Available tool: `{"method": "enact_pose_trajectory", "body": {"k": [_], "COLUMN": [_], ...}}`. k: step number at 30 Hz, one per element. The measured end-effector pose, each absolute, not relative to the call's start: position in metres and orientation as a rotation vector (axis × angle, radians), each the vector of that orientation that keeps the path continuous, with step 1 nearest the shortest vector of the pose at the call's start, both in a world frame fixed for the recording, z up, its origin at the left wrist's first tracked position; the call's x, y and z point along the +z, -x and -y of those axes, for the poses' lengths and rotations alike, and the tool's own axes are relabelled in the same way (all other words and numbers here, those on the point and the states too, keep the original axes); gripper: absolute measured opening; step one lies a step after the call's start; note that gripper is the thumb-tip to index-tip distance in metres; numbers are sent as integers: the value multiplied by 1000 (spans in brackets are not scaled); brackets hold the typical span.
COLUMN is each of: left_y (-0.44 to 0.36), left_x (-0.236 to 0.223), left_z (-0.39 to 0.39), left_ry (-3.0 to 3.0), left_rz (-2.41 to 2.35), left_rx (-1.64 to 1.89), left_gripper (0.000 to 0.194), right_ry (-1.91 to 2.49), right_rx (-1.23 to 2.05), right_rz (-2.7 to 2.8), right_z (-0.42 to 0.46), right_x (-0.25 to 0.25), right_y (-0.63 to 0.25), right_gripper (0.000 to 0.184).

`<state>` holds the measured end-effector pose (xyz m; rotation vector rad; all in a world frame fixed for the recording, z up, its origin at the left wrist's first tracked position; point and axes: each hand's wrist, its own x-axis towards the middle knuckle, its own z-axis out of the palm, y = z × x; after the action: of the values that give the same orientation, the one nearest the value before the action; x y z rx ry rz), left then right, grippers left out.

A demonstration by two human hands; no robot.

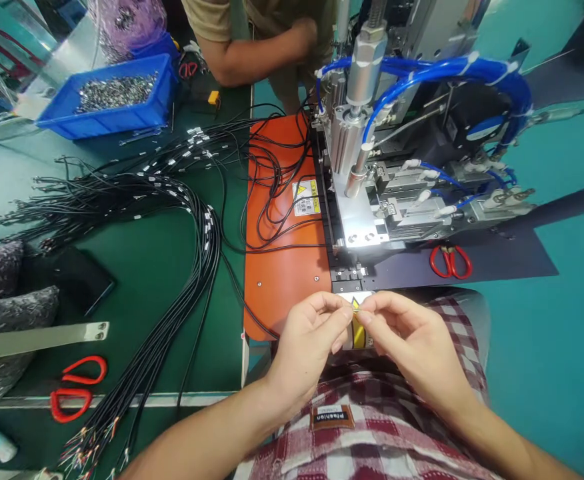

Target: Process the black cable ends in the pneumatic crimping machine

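My left hand [308,340] and my right hand [412,337] meet in front of a pneumatic machine [372,200], just above my checked shirt. Both pinch their fingertips together on a tiny part [356,308] that I cannot make out. The pinch hangs right over a yellow warning label [357,331] at the front of the machine. A thick bundle of black wires [192,267] with stripped ends lies on the green table to the left, some looping over the orange plate [277,267].
Red scissors [75,393] lie at the near left, another red pair [451,260] beside the machine. A blue bin [112,97] of metal parts stands far left. Another person's arm [257,53] rests at the far edge. A dark phone [79,280] lies on the left.
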<state>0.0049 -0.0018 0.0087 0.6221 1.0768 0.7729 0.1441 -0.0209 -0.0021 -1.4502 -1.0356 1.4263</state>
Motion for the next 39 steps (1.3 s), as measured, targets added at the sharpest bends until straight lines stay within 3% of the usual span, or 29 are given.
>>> {"method": "enact_pose_trajectory", "body": {"k": [28,34,39], "left_y": [-7,-7,-7], "left_x": [3,2,4], "left_z": [8,8,5], "left_ry": [-683,-695,-638], "left_rz": [-1101,-1107,-1114], "left_rx": [814,822,814], "left_gripper": [12,13,14], "right_ry": [1472,1470,1496], "right_rx": [1392,1217,1366], "right_rz": [1014,1226,1062], "right_z": [22,28,24], "right_x": [-2,-8,-4], "right_y": [-139,-141,-146], "right_gripper": [14,12,15]}}
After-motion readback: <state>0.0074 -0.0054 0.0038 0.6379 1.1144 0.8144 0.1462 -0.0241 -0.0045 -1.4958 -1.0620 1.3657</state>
